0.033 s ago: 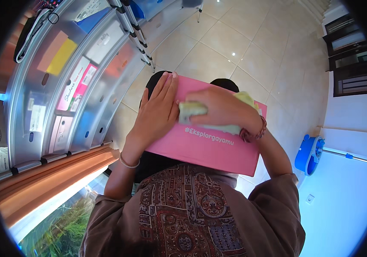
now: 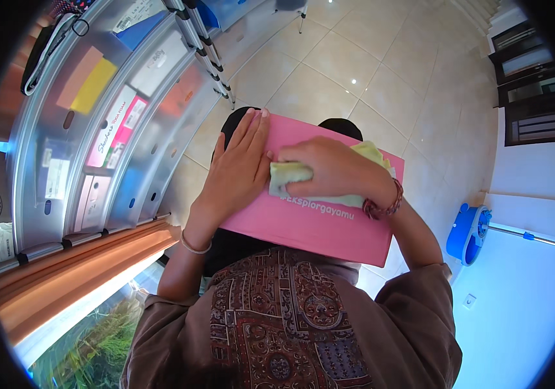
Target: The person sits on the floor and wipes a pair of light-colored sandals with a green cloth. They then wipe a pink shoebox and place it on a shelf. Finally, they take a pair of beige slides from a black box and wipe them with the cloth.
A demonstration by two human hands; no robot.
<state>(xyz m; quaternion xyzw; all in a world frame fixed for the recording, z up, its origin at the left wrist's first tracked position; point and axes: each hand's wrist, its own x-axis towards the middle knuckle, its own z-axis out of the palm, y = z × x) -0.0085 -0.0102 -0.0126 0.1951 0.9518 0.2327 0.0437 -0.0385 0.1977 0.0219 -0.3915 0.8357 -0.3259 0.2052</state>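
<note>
A pink box [image 2: 310,227] with white lettering lies across my lap, tilted a little down to the right. My left hand [image 2: 238,165] rests flat on its left part, fingers stretched toward the far edge. Bunched under my right hand [image 2: 332,165] is a pale yellow-green cloth [image 2: 290,174], pressed against the top of the box. My right fingers are curled round it. Part of the cloth sticks out beyond the knuckles and covers some of the lettering.
On the left stands a rack of clear plastic shoe boxes [image 2: 57,155]. A silver folding-rack leg [image 2: 203,48] rises beyond it from the tiled floor [image 2: 329,65]. At the right, a blue mop bucket [image 2: 465,235] stands by the white wall. An orange curtain [image 2: 83,259] hangs lower left.
My right hand and the cloth have shifted slightly toward me, covering more of the lettering. My left hand and the box have hardly moved.
</note>
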